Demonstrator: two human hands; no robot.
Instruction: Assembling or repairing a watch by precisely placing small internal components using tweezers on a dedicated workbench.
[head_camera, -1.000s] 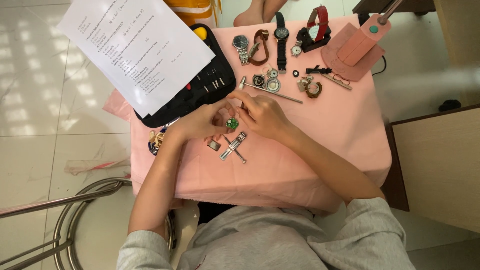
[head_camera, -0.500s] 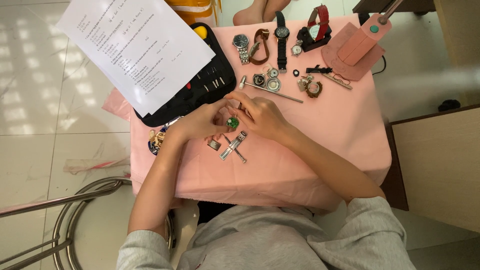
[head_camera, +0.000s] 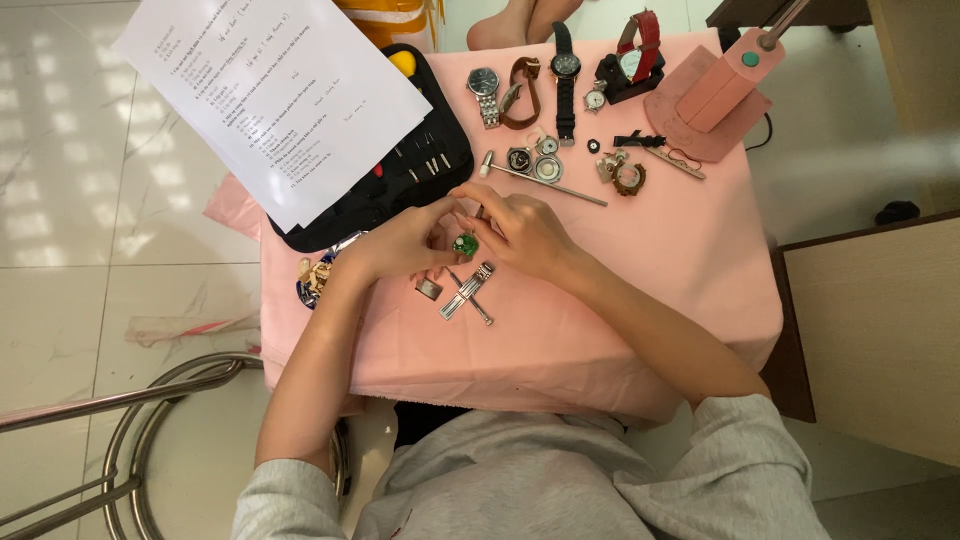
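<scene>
Both hands meet over the middle of a small table with a pink cloth (head_camera: 640, 300). My left hand (head_camera: 405, 243) and my right hand (head_camera: 520, 230) pinch a small round green part (head_camera: 465, 244) between their fingertips. My right hand also grips a thin dark tool (head_camera: 479, 212) that points down at the part. Just below the hands lie a metal watch-band piece (head_camera: 468, 292) and a small square metal bit (head_camera: 429, 288).
A black tool case (head_camera: 400, 175) under a printed sheet (head_camera: 270, 95) lies at the left. Several watches (head_camera: 565, 70), a small hammer (head_camera: 540, 180), loose watch parts (head_camera: 530, 160) and a pink stand (head_camera: 715, 95) line the far side. A metal stool (head_camera: 150, 430) stands lower left.
</scene>
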